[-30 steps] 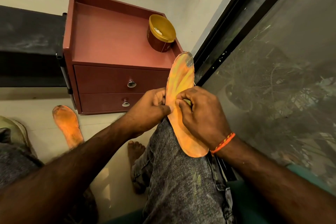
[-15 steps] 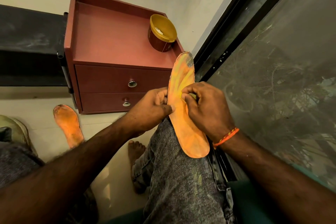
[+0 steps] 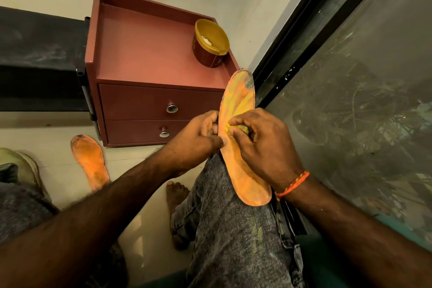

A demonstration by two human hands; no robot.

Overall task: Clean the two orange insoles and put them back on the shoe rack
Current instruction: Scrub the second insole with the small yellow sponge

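An orange insole (image 3: 237, 103) with yellowish streaks and a grey patch at its toe rests lengthwise on my right knee. My left hand (image 3: 196, 140) grips its left edge at the middle, thumb on top. My right hand (image 3: 264, 145) pinches a small yellow-green wad (image 3: 236, 128) and presses it on the insole's middle. The second orange insole (image 3: 90, 161), darker and soiled, lies flat on the pale floor to the left.
A reddish two-drawer cabinet (image 3: 149, 54) stands ahead against the wall, with an open yellow-rimmed tub (image 3: 210, 42) on its top right corner. A dark-framed glass pane (image 3: 350, 77) runs along the right. A black bench (image 3: 39, 58) is at left. My bare foot (image 3: 176, 192) rests on the floor.
My right hand slid the wad up along the insole toward the toe, then a little back. My left hand and the insole stayed in place.
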